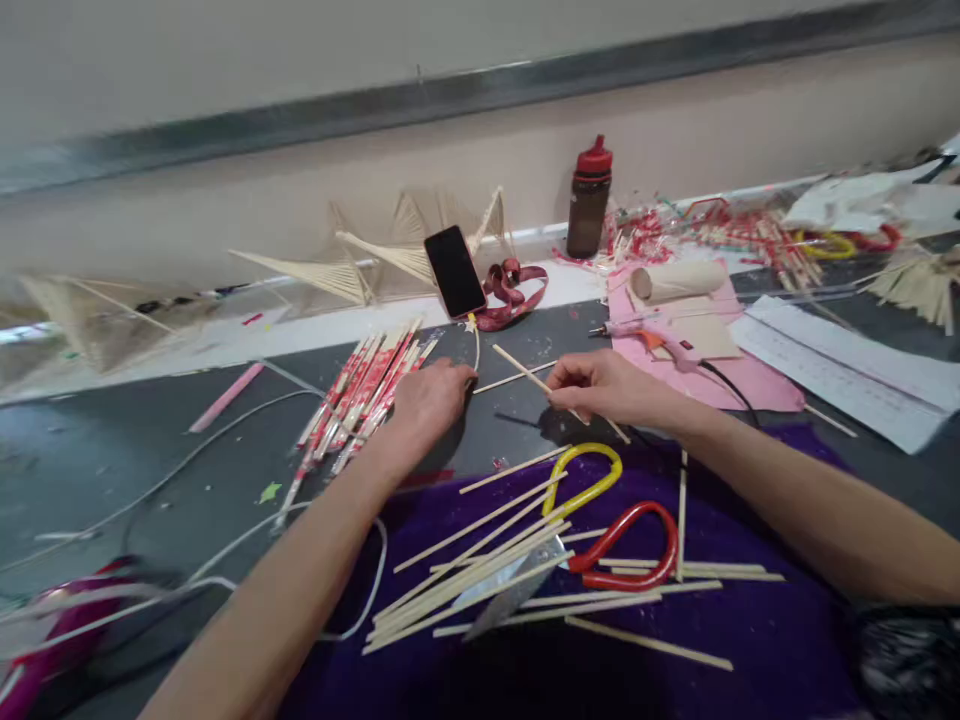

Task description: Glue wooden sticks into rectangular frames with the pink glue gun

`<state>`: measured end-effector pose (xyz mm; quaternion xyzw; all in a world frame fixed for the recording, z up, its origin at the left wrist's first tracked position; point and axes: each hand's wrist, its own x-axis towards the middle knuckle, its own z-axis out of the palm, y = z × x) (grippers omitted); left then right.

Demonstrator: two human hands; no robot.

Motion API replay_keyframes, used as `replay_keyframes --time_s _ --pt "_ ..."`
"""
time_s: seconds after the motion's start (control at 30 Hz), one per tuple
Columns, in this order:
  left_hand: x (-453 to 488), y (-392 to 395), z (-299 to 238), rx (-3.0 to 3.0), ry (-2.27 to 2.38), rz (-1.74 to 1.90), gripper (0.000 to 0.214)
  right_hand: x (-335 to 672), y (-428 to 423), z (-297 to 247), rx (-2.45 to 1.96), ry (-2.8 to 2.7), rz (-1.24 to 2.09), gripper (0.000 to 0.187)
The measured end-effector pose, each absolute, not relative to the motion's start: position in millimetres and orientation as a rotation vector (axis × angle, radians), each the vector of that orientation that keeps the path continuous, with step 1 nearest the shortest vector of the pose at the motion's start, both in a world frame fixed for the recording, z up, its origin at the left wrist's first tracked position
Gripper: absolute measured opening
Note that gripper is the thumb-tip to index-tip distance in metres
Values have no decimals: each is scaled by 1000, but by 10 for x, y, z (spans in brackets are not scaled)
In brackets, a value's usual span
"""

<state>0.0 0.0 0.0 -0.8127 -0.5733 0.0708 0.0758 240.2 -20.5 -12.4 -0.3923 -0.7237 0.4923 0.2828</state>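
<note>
Two thin sticks appear crossed on the near side of the phone (455, 272), a little to its right; whether they touch cannot be told. One, the held stick (517, 366), is pinched between thumb and fingers in the grip of the right hand (589, 385); the other, the low stick (495, 384), is seen beneath it. The left hand (439, 392) is placed just on the near side of the phone, its fingers curled beside the wrapped sticks (367, 390); whether anything is gripped there cannot be told.

Some assembly looks finished, since fanned stick frames (330, 278) are stood behind and to the left of the phone. Much seems left: loose sticks (469, 585) are scattered around the scissors (579, 562) on the purple cloth (772, 500), well to the near side of the phone, and no joint can be made out on the crossed pair. To the phone's right, a glue gun (682, 350) is laid on the table (247, 455).
</note>
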Motion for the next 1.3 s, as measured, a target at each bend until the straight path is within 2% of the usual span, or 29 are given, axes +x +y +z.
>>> replay_keyframes --time_s 0.13,0.27,0.4,0.47,0.57,0.7,1.0,1.3 --pt "33 -58 45 -2508 -1798 -39 33 2431 -225 -76 -1091 -1930 1341 8" --pt "185 -260 156 -2801 -2166 -819 26 2351 -319 5 -1053 -1799 1472 8" --pt "369 -492 220 -2956 -2545 -1706 30 2228 -443 60 -981 -1654 1688 11" --pt "413 -542 209 -2873 -2605 -2010 30 2192 -486 63 -967 -1645 1733 13" --pt "414 -533 165 -2725 -2643 -2274 28 2171 -512 47 -951 -1659 1747 16" --pt "385 -487 130 -2621 -2595 -2477 28 2159 -515 29 -958 -1672 1786 13" --pt "416 -472 168 -2491 -2519 -2624 39 2163 -495 17 -910 -1690 1708 7" --pt "565 -424 210 -2479 -2542 -2690 26 2191 -455 8 -876 -1705 1509 14"
